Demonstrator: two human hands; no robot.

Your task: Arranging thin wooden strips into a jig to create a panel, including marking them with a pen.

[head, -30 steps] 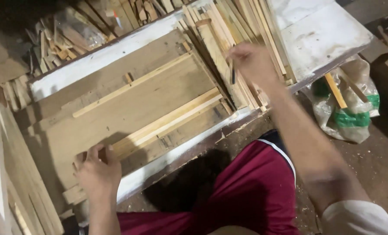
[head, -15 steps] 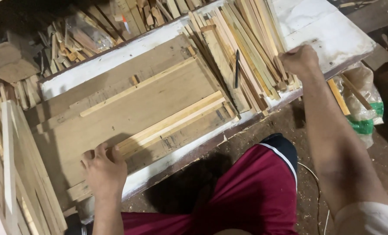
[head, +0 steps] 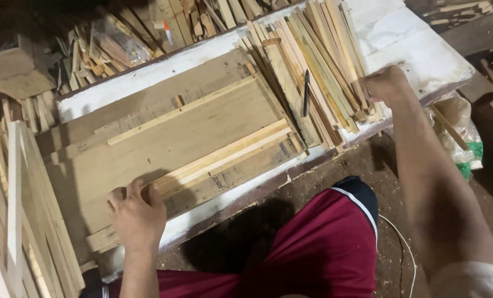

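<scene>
Dim workshop, white bench (head: 423, 52), dirt floor (head: 393, 165)

two hands (head: 137, 212), one pencil (head: 306, 92), one bench (head: 423, 49)

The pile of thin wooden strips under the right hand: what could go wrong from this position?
1. The right hand grips the near ends of the strip pile, which overhang the white bench edge; loose strips might slide off onto the floor.
2. The dark pencil-like tool lies loose on the pile and could roll away if the strips shift.
3. The left hand presses on rough strips on the board; splinters seem possible.
</scene>
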